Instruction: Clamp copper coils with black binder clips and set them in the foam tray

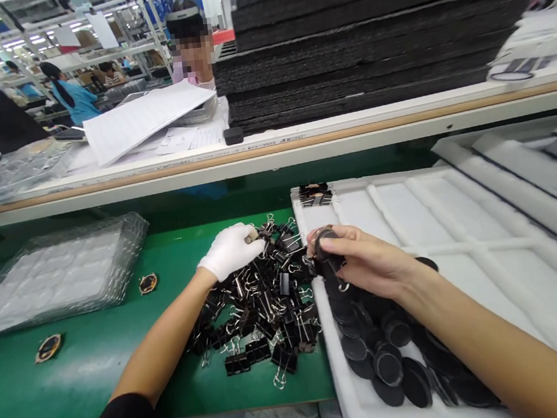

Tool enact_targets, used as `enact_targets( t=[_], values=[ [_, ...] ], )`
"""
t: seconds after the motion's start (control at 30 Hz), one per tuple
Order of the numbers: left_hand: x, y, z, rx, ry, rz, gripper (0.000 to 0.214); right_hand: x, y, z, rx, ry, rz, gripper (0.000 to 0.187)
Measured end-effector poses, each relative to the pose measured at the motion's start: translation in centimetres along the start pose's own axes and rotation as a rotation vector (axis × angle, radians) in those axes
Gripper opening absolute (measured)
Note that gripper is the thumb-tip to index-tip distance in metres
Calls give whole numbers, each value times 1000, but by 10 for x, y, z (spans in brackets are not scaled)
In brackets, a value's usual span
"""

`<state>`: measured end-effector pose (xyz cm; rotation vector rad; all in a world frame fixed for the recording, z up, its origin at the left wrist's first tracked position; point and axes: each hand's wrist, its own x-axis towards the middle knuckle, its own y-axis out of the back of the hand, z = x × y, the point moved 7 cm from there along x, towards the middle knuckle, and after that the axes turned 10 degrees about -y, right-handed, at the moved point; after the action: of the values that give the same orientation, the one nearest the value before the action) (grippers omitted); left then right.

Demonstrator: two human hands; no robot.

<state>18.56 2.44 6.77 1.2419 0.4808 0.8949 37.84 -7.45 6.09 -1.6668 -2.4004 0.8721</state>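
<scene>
My left hand (233, 249), in a white glove with bare fingertips showing, reaches into the far side of a heap of black binder clips (269, 304). Its fingers are bent together among the clips, and what they pinch is hidden. My right hand (369, 259) is bare and grips a round black disc (326, 237) between thumb and fingers. A binder clip with a wire handle appears to hang at that disc's lower edge. Below this hand, many loose black discs (389, 364) lie in a white foam tray (344, 389).
Two small round parts (148, 283) (49, 347) lie on the green table (105, 363). Clear plastic trays (64, 273) are stacked at left. Clipped pieces (315, 193) sit in the foam tray's far corner. Behind runs a shelf with papers (142, 117) and stacked black sheets (355, 46); people sit beyond.
</scene>
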Motion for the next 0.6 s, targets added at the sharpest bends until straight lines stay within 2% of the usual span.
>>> enact_targets(
  t=[0.1,0.23,0.3,0.47,0.6],
  values=[
    [-7,18,15,-39,-56,94,20,-1,-7,-4,-205,124,-20,27],
    [-15,18,37,-95,-117,-1,20,3,-14,0,-357,159,2,33],
    [-20,19,48,-126,-125,8,20,3,-17,1,-388,171,-1,36],
    [-34,30,75,-216,-189,117,23,1,-26,3,-429,236,-93,39],
    [-39,40,76,-203,-251,307,28,1,-21,0,-292,264,-71,35]
  ],
)
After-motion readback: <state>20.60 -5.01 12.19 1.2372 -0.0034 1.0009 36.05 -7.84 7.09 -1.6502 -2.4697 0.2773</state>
